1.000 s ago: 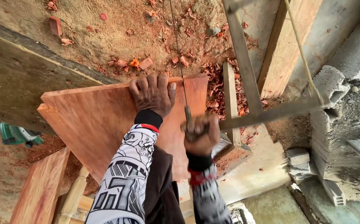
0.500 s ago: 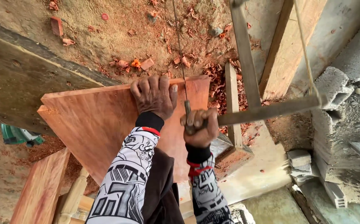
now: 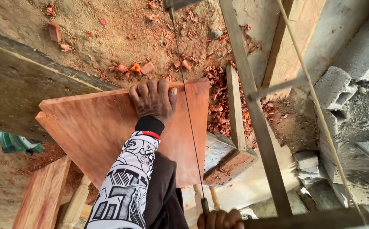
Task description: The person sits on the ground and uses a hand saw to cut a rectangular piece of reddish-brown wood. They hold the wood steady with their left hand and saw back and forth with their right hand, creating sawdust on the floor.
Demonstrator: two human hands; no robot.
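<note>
My left hand (image 3: 152,99) presses flat on the far edge of a reddish wooden board (image 3: 95,131), fingers curled over its rim. At the bottom of the view my right hand (image 3: 219,219) grips the lower end of a wooden frame saw (image 3: 256,123). Its thin blade (image 3: 188,118) runs straight up across the board, just right of my left fingers. A patterned black-and-white sleeve covers my left forearm.
Red wood chips and shavings (image 3: 218,97) litter the sandy ground beyond the board. Grey concrete blocks (image 3: 333,87) stand at the right. A wooden block (image 3: 227,159) sits under the board's right side, a turned leg (image 3: 76,203) and a plank (image 3: 44,195) at lower left.
My right hand has pulled the saw down and toward me, from beside the board's middle to the bottom edge of view. My left hand has stayed on the board.
</note>
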